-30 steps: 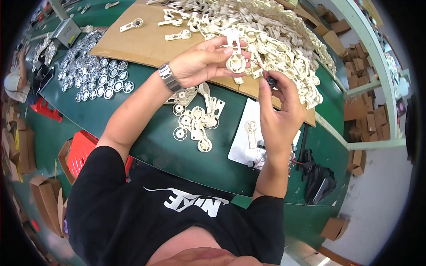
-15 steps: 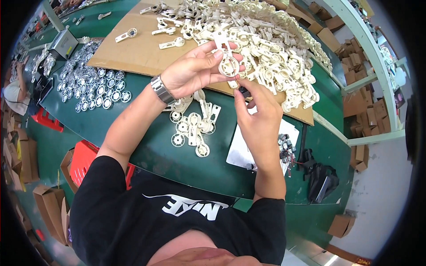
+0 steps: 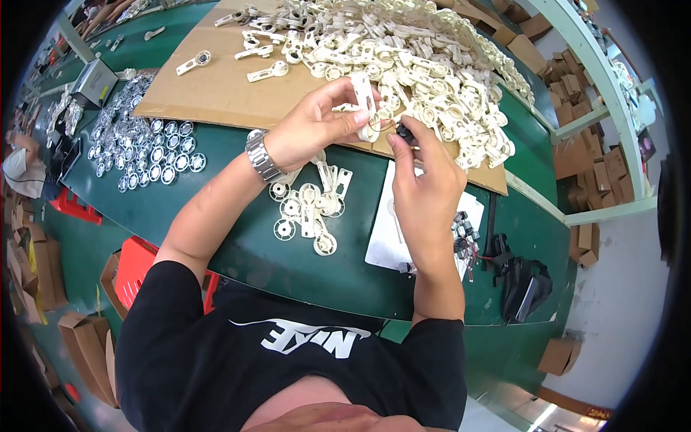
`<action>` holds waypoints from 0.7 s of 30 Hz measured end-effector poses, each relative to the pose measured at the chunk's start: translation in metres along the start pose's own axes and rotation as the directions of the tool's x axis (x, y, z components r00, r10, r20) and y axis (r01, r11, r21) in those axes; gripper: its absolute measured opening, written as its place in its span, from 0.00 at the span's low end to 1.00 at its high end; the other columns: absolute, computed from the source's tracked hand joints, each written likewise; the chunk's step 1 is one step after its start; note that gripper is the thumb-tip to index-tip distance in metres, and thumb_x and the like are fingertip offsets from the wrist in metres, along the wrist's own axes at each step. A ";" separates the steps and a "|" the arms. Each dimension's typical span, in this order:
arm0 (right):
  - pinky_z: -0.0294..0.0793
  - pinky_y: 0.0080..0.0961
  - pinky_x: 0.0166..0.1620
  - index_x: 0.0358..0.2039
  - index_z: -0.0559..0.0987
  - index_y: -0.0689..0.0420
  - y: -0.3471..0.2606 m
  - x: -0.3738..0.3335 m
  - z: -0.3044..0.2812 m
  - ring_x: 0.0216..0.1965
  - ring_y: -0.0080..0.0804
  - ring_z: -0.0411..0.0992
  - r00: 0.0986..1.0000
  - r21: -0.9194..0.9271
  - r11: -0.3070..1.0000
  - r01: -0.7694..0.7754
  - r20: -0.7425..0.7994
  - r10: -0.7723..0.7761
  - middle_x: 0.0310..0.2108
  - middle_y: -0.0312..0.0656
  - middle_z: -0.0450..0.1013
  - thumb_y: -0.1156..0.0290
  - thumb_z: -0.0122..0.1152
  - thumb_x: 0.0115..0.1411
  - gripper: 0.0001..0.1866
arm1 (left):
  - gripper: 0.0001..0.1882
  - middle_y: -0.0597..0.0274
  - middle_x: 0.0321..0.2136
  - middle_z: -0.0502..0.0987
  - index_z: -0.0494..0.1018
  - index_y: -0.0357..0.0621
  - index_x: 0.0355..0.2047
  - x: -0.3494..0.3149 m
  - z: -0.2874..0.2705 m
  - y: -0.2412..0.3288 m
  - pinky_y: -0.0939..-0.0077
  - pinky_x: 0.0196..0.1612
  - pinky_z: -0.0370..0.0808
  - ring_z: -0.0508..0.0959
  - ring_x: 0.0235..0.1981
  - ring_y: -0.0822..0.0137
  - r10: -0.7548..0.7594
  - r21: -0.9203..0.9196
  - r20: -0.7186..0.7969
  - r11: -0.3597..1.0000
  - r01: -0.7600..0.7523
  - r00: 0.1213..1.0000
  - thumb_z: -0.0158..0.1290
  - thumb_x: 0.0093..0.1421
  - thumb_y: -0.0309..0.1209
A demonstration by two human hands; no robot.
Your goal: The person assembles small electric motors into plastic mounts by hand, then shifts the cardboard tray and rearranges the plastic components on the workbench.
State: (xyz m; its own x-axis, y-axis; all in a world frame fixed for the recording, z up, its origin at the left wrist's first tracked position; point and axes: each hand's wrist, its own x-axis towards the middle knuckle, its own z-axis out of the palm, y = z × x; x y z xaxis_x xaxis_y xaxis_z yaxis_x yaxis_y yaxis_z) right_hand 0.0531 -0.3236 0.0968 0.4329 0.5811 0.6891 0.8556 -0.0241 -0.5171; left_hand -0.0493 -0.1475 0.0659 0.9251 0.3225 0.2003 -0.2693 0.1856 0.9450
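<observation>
My left hand [image 3: 314, 126], with a metal watch on its wrist, pinches a cream plastic part [image 3: 365, 101] with a flat arm and a ring end, held above the table edge. My right hand [image 3: 425, 187] holds a small dark motor-like piece [image 3: 405, 133] with thin red wire right against that part. Below the hands lies a small cluster of cream plastic parts [image 3: 308, 209] on the green table [image 3: 237, 252]. A white sheet [image 3: 392, 241] lies under my right wrist.
A big heap of cream plastic parts [image 3: 425, 65] covers a cardboard sheet [image 3: 216, 86]. Many small silver discs [image 3: 144, 147] lie to the left. Small motors with wires [image 3: 464, 237] and a black bag [image 3: 525, 284] sit right. Cardboard boxes [image 3: 86, 345] and a red crate [image 3: 137, 263] stand on the floor.
Both hands have come closer together; the right hand rose from beside the white sheet to meet the cream part held in the left hand.
</observation>
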 end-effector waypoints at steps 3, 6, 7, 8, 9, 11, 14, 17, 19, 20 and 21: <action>0.76 0.40 0.39 0.44 0.80 0.64 0.002 -0.001 -0.007 0.34 0.50 0.77 0.998 -0.075 0.996 -0.048 0.049 0.051 0.35 0.50 0.79 0.81 0.67 0.58 0.13 | 0.22 0.61 0.55 0.74 0.65 0.42 0.63 -0.002 0.004 0.006 0.64 0.60 0.78 0.76 0.59 0.66 -0.045 -0.081 -0.001 0.996 0.044 0.999 0.53 0.72 0.32; 0.75 0.42 0.41 0.43 0.81 0.64 0.000 0.001 -0.010 0.36 0.51 0.76 0.996 -0.134 0.990 -0.045 0.067 0.055 0.35 0.50 0.78 0.82 0.67 0.57 0.12 | 0.22 0.61 0.55 0.74 0.65 0.43 0.63 -0.004 0.010 0.012 0.64 0.59 0.78 0.76 0.59 0.66 -0.082 -0.139 0.008 0.987 0.083 0.997 0.53 0.72 0.31; 0.75 0.43 0.42 0.43 0.81 0.64 -0.002 0.001 -0.009 0.37 0.52 0.75 0.997 -0.147 0.988 -0.040 0.066 0.050 0.35 0.50 0.77 0.82 0.67 0.57 0.13 | 0.22 0.61 0.55 0.74 0.65 0.43 0.63 -0.005 0.011 0.012 0.64 0.59 0.77 0.75 0.58 0.67 -0.085 -0.145 0.017 0.986 0.087 0.996 0.53 0.72 0.31; 0.75 0.43 0.42 0.43 0.81 0.64 -0.002 0.000 -0.008 0.37 0.52 0.75 0.997 -0.147 0.988 -0.044 0.061 0.053 0.35 0.50 0.77 0.82 0.67 0.57 0.13 | 0.22 0.61 0.55 0.74 0.65 0.43 0.63 -0.005 0.011 0.010 0.64 0.59 0.77 0.75 0.58 0.67 -0.088 -0.142 0.021 0.986 0.090 0.996 0.53 0.72 0.31; 0.75 0.42 0.42 0.43 0.81 0.64 -0.002 -0.001 -0.007 0.37 0.51 0.75 0.994 -0.038 0.998 -0.043 0.097 0.047 0.35 0.50 0.77 0.82 0.67 0.56 0.13 | 0.22 0.62 0.55 0.75 0.66 0.43 0.63 -0.004 0.010 0.007 0.65 0.59 0.77 0.75 0.58 0.68 -0.061 -0.118 0.022 0.991 0.063 0.998 0.54 0.72 0.31; 0.75 0.42 0.41 0.44 0.81 0.64 -0.002 -0.002 -0.007 0.37 0.51 0.75 0.986 0.119 0.992 -0.046 0.166 0.026 0.35 0.50 0.77 0.82 0.67 0.56 0.14 | 0.22 0.62 0.55 0.75 0.66 0.43 0.63 -0.005 0.009 0.004 0.66 0.58 0.77 0.75 0.57 0.69 -0.035 -0.092 0.027 0.995 0.037 0.999 0.54 0.71 0.32; 0.75 0.42 0.43 0.45 0.81 0.64 -0.001 -0.003 -0.008 0.39 0.51 0.76 0.988 0.053 0.998 -0.021 0.151 0.013 0.37 0.51 0.78 0.82 0.67 0.56 0.15 | 0.22 0.63 0.55 0.75 0.66 0.43 0.63 -0.004 0.010 0.003 0.67 0.58 0.76 0.75 0.56 0.71 -0.048 -0.093 0.037 0.994 0.051 0.998 0.56 0.70 0.31; 0.77 0.39 0.43 0.46 0.81 0.64 -0.001 -0.004 -0.002 0.40 0.50 0.78 0.971 0.201 0.952 -0.231 0.105 0.213 0.39 0.51 0.78 0.82 0.67 0.56 0.16 | 0.21 0.65 0.51 0.77 0.70 0.44 0.59 -0.006 0.007 0.000 0.70 0.55 0.78 0.78 0.52 0.73 -0.036 -0.075 0.026 0.996 0.038 0.999 0.59 0.68 0.31; 0.78 0.36 0.40 0.45 0.81 0.64 0.010 -0.003 -0.003 0.38 0.47 0.79 0.981 0.172 0.970 -0.172 0.120 0.153 0.40 0.52 0.79 0.83 0.67 0.56 0.15 | 0.20 0.66 0.50 0.78 0.72 0.44 0.57 -0.008 0.012 0.004 0.71 0.54 0.78 0.78 0.51 0.73 -0.071 -0.124 0.038 0.989 0.075 0.997 0.60 0.67 0.30; 0.78 0.35 0.38 0.44 0.81 0.63 0.015 -0.002 -0.001 0.35 0.46 0.79 0.996 0.152 0.987 -0.053 0.074 0.042 0.39 0.51 0.79 0.83 0.67 0.56 0.14 | 0.20 0.66 0.50 0.78 0.72 0.44 0.57 -0.007 0.014 0.004 0.71 0.54 0.78 0.78 0.51 0.73 -0.070 -0.124 0.041 0.989 0.075 0.997 0.60 0.67 0.30; 0.78 0.33 0.36 0.44 0.82 0.63 0.015 0.000 0.001 0.33 0.45 0.79 0.997 0.129 0.989 0.068 0.034 -0.073 0.38 0.51 0.79 0.83 0.66 0.57 0.13 | 0.19 0.66 0.49 0.78 0.73 0.43 0.57 -0.007 0.015 0.005 0.72 0.54 0.78 0.79 0.50 0.74 -0.034 -0.129 0.034 0.991 0.038 0.999 0.60 0.67 0.29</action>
State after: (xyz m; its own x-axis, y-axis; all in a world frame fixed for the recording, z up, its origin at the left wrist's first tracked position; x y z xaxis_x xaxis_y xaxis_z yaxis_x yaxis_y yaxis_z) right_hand 0.0661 -0.3234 0.0884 0.3592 0.6085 0.7076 0.8393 0.1209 -0.5301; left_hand -0.0535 -0.1628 0.0726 0.9424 0.2839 0.1771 -0.2664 0.3163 0.9105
